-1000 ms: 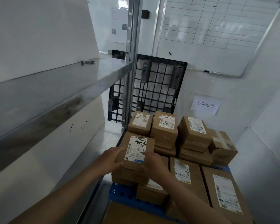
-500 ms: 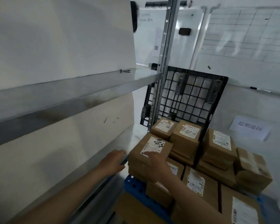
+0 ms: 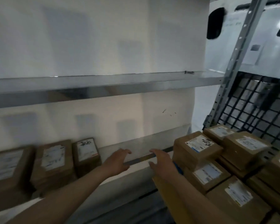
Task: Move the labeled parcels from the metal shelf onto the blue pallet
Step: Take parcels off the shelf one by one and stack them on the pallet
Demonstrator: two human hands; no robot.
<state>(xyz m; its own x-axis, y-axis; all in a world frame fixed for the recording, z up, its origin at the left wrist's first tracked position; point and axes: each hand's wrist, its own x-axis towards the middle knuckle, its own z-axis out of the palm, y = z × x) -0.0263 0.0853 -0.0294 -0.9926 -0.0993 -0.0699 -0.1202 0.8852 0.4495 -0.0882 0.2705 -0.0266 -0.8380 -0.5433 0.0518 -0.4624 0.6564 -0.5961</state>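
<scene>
Labeled parcels lie beyond my fingers, which are loose and empty; left hand and right hand are at the metal shelf edge. Three sit leftward. Blurred, but probably light, stiff cardboard: grip opposite sides.

the lower shelf lies bare between the shelf parcels lined up at the left and the stacked parcels at the right; the left hand and right hand hover in that gap, fingers loose, holding nothing; the upper shelf roofs it; the steel upright and black grid wall off the far right
</scene>
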